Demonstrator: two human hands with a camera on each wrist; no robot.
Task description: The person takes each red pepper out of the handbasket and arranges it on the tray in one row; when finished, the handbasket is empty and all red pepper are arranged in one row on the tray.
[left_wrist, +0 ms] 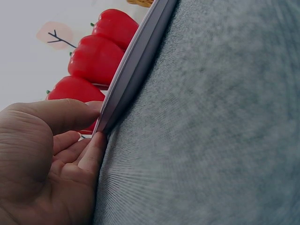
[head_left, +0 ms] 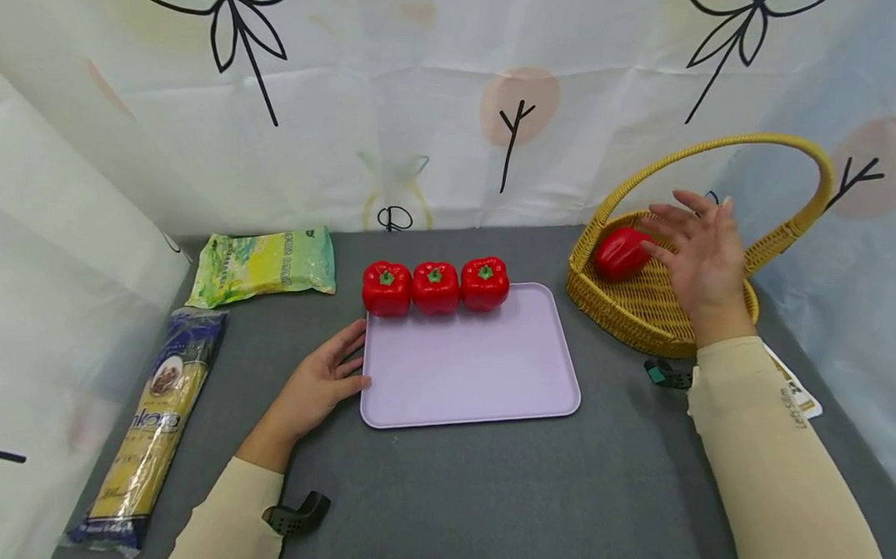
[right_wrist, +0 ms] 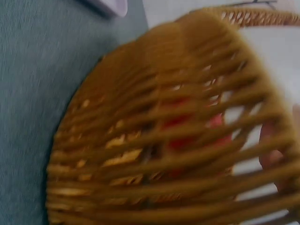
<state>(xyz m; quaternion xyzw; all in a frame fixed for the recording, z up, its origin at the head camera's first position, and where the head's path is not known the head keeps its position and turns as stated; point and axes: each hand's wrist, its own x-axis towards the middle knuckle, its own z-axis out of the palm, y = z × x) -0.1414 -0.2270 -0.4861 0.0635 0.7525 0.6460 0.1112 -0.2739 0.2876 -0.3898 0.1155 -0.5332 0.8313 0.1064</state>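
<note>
My left hand is at the left edge of a lilac tray; in the left wrist view its thumb and a finger pinch the rim. Three red bell peppers stand in a row along the tray's back edge, green stems up. My right hand hangs over a yellow wicker basket, fingers spread and nothing gripped. Inside the basket lies another red bell pepper, close to the right fingertips. Through the blurred weave, the right wrist view catches some of its red.
On the left lie a blue-and-yellow pasta pack and a green-yellow packet. The basket's tall handle arches behind the right hand. A white card shows beside the right sleeve. Printed cloth hangs behind the grey table.
</note>
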